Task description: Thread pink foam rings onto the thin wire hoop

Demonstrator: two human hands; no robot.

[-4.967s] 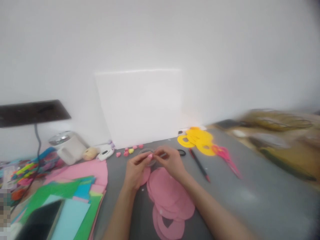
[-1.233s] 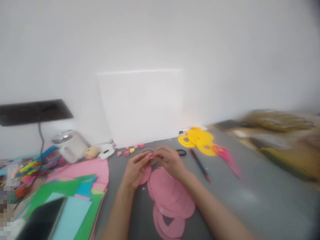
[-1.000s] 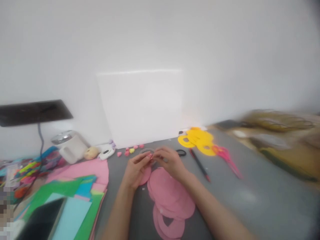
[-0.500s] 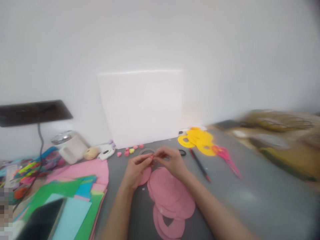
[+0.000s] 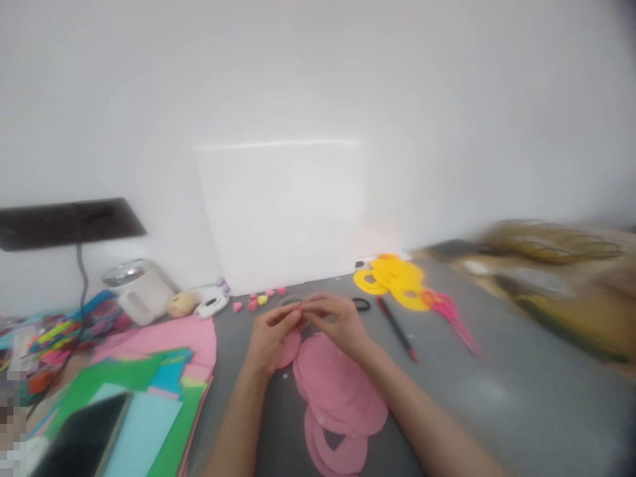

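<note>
My left hand (image 5: pixel 268 336) is closed in a pinch, with a small pinkish-red piece at its fingertips, too blurred to name. Fingertips of my right hand (image 5: pixel 336 322) meet it from the right, also pinched; what they grip is hidden. Just behind my hands lies a thin pale ring (image 5: pixel 289 299), partly covered. Below my left fingers is a pink round paper cutout (image 5: pixel 288 351). A pile of pink paper circles (image 5: pixel 342 391) overlaps on the grey table between my forearms, with pink rings at its near end. Several small pink and yellow beads (image 5: pixel 252 305) lie behind my left hand.
Right of my hands are a black pen (image 5: pixel 397 329), pink scissors (image 5: pixel 453 319) and yellow paper rings (image 5: pixel 395 275). At left, a phone (image 5: pixel 82 437) rests on coloured sheets (image 5: pixel 116 371), near a white mug (image 5: pixel 142 295). A white board (image 5: pixel 285 212) leans on the wall.
The fingers of my right hand have shifted slightly left and closer against my left fingertips. The papers, beads and tools lie as before.
</note>
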